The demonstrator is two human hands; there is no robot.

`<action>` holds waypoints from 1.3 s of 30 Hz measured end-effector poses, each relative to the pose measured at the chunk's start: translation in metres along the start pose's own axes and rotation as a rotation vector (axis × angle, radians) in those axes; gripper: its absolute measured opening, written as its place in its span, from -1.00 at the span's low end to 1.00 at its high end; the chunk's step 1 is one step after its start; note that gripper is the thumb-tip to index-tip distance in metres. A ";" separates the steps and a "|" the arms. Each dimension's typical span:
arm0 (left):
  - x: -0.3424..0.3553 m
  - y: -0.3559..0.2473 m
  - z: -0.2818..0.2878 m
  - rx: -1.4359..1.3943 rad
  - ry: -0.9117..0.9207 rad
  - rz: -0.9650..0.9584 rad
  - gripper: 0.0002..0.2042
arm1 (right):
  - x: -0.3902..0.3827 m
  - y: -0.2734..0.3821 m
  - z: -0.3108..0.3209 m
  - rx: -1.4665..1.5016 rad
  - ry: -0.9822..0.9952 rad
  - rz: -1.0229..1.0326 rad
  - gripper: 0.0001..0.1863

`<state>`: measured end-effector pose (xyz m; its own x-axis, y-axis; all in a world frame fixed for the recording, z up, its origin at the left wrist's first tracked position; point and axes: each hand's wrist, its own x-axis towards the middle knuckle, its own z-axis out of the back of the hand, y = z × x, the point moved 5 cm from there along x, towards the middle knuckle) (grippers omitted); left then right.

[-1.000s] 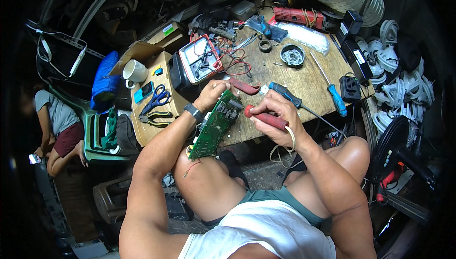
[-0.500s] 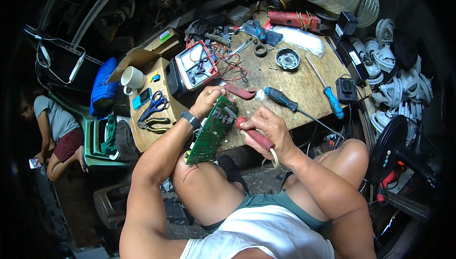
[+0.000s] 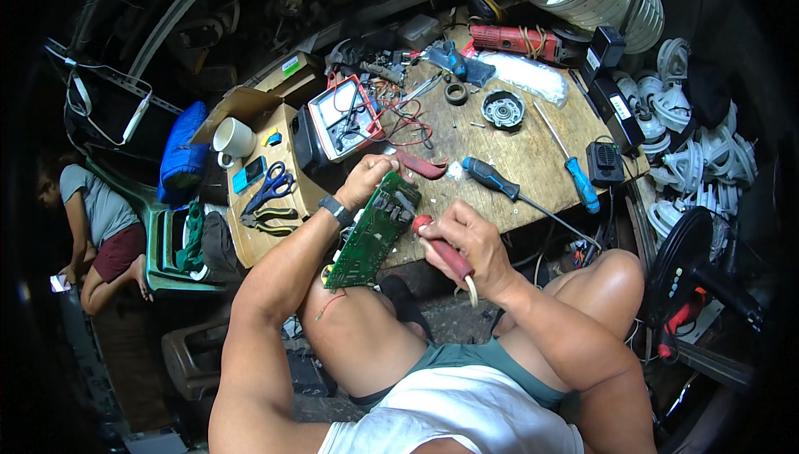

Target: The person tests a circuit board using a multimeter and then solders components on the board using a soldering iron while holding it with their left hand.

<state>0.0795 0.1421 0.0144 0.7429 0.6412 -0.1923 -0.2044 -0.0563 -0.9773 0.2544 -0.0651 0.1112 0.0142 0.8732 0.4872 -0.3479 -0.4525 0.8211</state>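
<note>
My left hand (image 3: 368,179) grips the top edge of a green circuit board (image 3: 370,242), which tilts over my left thigh with a thin red wire hanging from its lower end. In my right hand (image 3: 468,248) is a soldering iron (image 3: 450,259) with a red handle and a pale cord. Its front end points at the upper right part of the board; whether the tip touches cannot be made out. Just beyond my left hand, a dark red curved piece (image 3: 422,166) lies on the wooden table (image 3: 549,171), beside a blue-and-black screwdriver (image 3: 491,178).
An analog multimeter (image 3: 345,117) with red leads, scissors (image 3: 271,185), pliers (image 3: 270,219) and a mug (image 3: 234,139) stand left. A round metal motor part (image 3: 503,108), another screwdriver (image 3: 580,179) and a red power tool (image 3: 516,38) lie farther back. A person (image 3: 104,217) sits at far left.
My right hand and the soldering iron have shifted very slightly, the handle now a little steeper. The board stays in my left hand, almost unmoved.
</note>
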 end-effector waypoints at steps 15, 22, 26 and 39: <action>0.005 -0.012 -0.012 0.011 -0.009 -0.014 -0.66 | 0.003 -0.001 0.012 -0.013 0.006 -0.015 -0.73; 0.008 -0.007 -0.008 -0.004 -0.012 0.017 -0.66 | 0.005 -0.005 0.011 -0.010 0.026 0.003 -0.74; 0.008 -0.006 -0.009 -0.019 -0.008 0.022 -0.66 | 0.009 -0.007 0.013 -0.005 0.040 0.003 -0.75; 0.009 -0.002 -0.005 0.020 0.032 -0.020 -0.63 | 0.013 -0.011 0.017 0.072 -0.038 -0.067 -0.79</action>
<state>0.0896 0.1437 0.0138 0.7670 0.6170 -0.1763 -0.2022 -0.0283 -0.9789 0.2746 -0.0521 0.1140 0.0716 0.8950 0.4404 -0.2762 -0.4065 0.8709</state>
